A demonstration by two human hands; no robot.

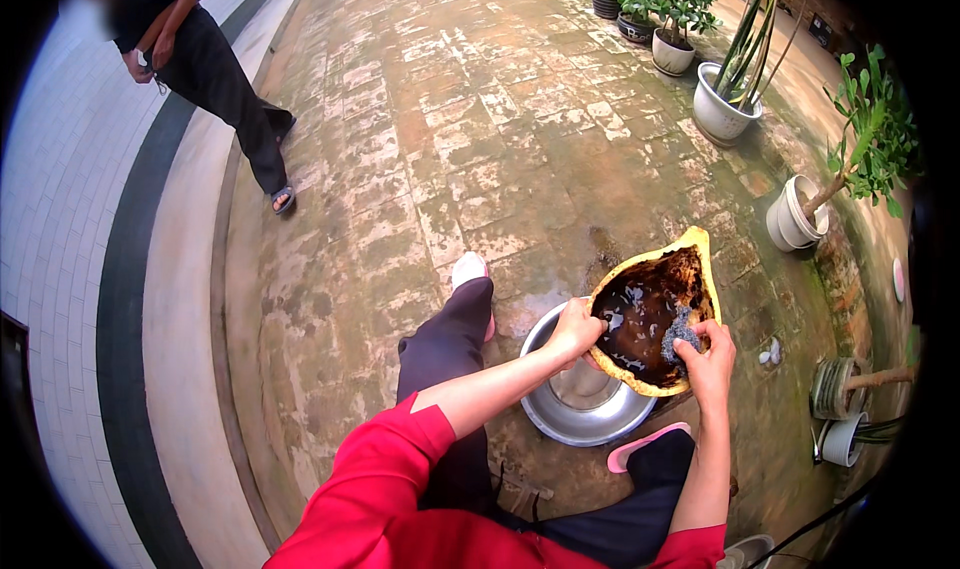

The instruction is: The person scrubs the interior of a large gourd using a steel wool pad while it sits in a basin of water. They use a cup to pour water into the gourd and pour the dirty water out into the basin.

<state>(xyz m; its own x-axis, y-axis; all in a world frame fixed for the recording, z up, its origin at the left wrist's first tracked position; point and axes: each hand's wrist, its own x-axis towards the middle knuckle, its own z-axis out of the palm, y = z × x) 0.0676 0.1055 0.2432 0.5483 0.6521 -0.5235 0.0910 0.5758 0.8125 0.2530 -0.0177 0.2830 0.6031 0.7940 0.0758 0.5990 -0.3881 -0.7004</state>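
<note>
I'm seeing the left hand (577,331) gripping the yellow bowl (697,240), the right hand (710,363) pinching a grey scourer (678,331) inside. Dark residue (681,270) is coating the interior; much scrubbing seems left.

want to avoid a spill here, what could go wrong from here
The yellow vessel might slip, as the left hand holds it by the rim. Its wet-looking dark residue could drip onto the paving, since the vessel reaches beyond the metal basin. The scouring pad might scrape the bare right hand.
</note>
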